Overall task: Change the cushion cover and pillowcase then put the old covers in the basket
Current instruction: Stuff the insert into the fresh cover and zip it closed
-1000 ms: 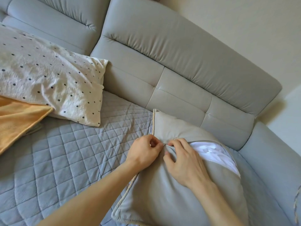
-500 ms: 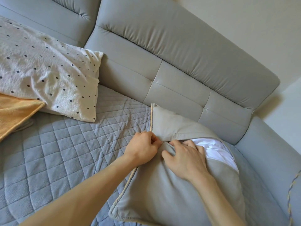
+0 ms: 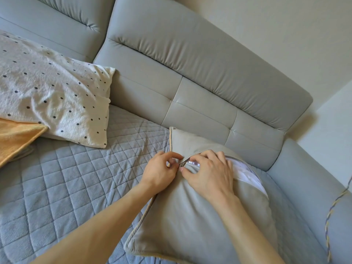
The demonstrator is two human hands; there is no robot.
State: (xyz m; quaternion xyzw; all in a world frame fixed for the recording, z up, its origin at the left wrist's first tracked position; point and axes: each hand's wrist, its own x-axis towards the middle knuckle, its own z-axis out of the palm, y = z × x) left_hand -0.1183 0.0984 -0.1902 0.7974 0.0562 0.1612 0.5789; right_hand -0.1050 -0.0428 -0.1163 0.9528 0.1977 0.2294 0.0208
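Observation:
A grey-beige cushion cover with cream piping lies on the sofa seat in front of me. Its zip is partly undone along the top edge, and the white inner cushion shows through the gap on the right. My left hand pinches the cover at the small zip pull near the cushion's upper left corner. My right hand lies on the cover beside it, fingers curled over the edge of the zip opening and gripping the fabric. A white pillow with black dots rests at the left. No basket is in view.
The grey sofa backrest runs behind the cushion, and an armrest with a braided cord rises at the right. A quilted grey-blue seat cover spreads to the left. An orange fabric piece lies at the far left edge.
Both hands stay at the zip's left end. My right hand's fingers have shifted over the opening edge, and the zip pull and teeth now show between the hands.

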